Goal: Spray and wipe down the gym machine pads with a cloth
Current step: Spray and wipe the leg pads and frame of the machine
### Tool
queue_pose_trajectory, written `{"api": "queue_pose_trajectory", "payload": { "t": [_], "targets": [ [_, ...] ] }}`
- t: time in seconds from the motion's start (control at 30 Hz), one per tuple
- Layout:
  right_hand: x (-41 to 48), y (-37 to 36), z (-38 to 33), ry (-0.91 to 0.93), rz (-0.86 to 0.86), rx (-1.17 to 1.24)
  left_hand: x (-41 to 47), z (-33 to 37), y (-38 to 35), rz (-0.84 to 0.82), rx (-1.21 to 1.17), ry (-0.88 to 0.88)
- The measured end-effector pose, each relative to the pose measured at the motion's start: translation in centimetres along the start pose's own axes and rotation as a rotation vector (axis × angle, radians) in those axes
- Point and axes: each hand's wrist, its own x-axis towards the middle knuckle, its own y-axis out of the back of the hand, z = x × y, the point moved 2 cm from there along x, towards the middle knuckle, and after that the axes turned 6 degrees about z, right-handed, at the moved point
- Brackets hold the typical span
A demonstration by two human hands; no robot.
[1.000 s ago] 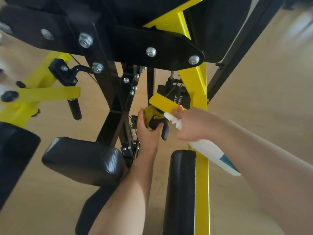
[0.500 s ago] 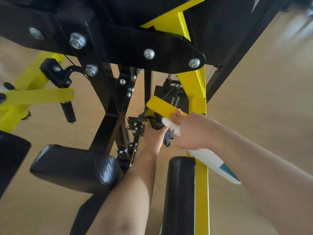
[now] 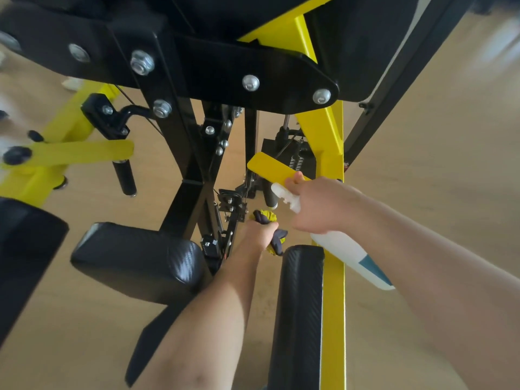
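Observation:
My left hand (image 3: 260,235) grips a bunched yellow and dark cloth (image 3: 271,230) low between the machine's frame parts, just below a short black handle grip (image 3: 270,197). My right hand (image 3: 318,208) holds a white spray bottle (image 3: 351,258) with a blue label, nozzle pointing left toward that handle grip. A narrow black pad (image 3: 299,313) runs toward me under both hands. A wider black pad (image 3: 138,261) sits to the left of my left forearm.
The black and yellow machine frame (image 3: 333,192) fills the upper view, with a bolted black plate (image 3: 253,77) overhead. A yellow lever (image 3: 78,153) and a second black grip (image 3: 125,177) stick out at left. Another dark pad (image 3: 25,249) is at the far left edge. Wooden floor lies around.
My left hand with the cloth has dropped from the black handle grip under the yellow tab to below it, leaving the grip uncovered. My right hand keeps the bottle in nearly the same spot.

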Motion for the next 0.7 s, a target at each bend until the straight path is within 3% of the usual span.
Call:
{"api": "queue_pose_trajectory", "payload": {
  "t": [0.3,0.53,0.7],
  "targets": [
    [-1.7,0.3,-0.9,-0.052,0.037,0.117,-7.4,-0.3,3.4,-0.067,-0.215,-0.134],
    [-5.2,0.2,-1.3,-0.057,0.154,0.141,-11.9,1.0,6.3,-0.034,-0.079,-0.331],
    [-7.4,1.1,-2.7,-0.007,0.221,0.161,-14.6,1.3,7.9,-0.002,-0.116,-0.401]
  ]
}}
